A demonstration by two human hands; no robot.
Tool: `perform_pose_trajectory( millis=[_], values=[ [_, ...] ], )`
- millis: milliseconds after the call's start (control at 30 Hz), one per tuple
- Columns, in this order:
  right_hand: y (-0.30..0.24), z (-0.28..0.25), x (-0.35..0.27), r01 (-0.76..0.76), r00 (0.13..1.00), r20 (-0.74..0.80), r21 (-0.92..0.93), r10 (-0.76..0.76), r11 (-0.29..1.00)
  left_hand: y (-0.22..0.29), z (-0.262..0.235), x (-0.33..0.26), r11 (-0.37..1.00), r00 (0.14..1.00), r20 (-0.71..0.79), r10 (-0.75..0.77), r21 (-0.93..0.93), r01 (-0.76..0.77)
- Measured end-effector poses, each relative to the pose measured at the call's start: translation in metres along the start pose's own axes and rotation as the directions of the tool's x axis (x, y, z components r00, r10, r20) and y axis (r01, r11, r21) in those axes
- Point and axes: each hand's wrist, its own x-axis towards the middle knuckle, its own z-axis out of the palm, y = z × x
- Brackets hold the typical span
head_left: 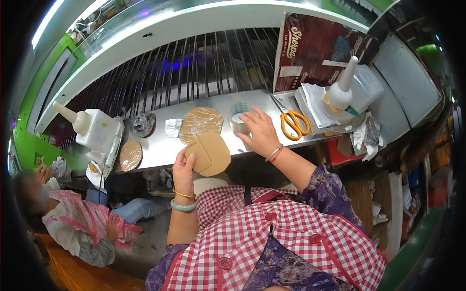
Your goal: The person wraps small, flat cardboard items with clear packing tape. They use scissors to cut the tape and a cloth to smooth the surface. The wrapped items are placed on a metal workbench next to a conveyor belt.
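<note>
My left hand (183, 170) pinches a rounded piece of brown cardboard (217, 154) at its left edge, fingers closed; a curved line runs across its face. The cardboard is held up near the counter's front edge, overlapping a larger cardboard piece wrapped in clear film (204, 122) that lies behind it. Over the right side of a roll of clear tape (233, 127) reaches my right hand (259, 128), fingers spread and thumb apart. Its fingertips overlap the roll, which rests on the metal counter. Scissors with orange handles (294, 125) lie just right of that hand.
A white bottle with a long nozzle (92, 127) stands at left, another (340, 94) at right by a dark red box (315, 53). A film-wrapped oval (131, 155) and a white paper square (173, 128) lie on the counter (162, 148). Another person (85, 218) sits at left.
</note>
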Motion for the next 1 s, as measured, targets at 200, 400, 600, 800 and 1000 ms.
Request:
perform_pose_trajectory(
  millis=[200,400,600,800,1000],
  values=[
    [0.006,0.040,0.031,0.015,0.985,0.174,-0.153,0.012,0.988,-0.003,-0.002,-0.001,0.991,0.990,0.111,-0.088,0.107,0.076],
    [0.030,0.012,0.052,-0.601,0.799,0.237,0.316,0.552,0.734,-0.007,0.028,0.019,0.963,0.966,0.250,-0.070,0.269,0.000],
    [0.059,-0.051,0.038,-0.254,0.744,0.346,0.938,0.572,-0.238,-0.036,0.072,0.073,0.894,0.940,0.341,0.024,0.414,-0.173],
    [0.039,-0.087,0.019,0.024,0.734,0.255,0.916,0.630,-0.400,-0.037,0.107,0.096,0.198,0.725,0.492,0.482,0.746,-0.636],
    [0.013,-0.114,0.014,0.152,0.714,0.238,0.865,0.658,-0.479,0.013,0.149,0.054,0.802,0.841,0.422,0.338,0.338,-0.492]
  ],
)
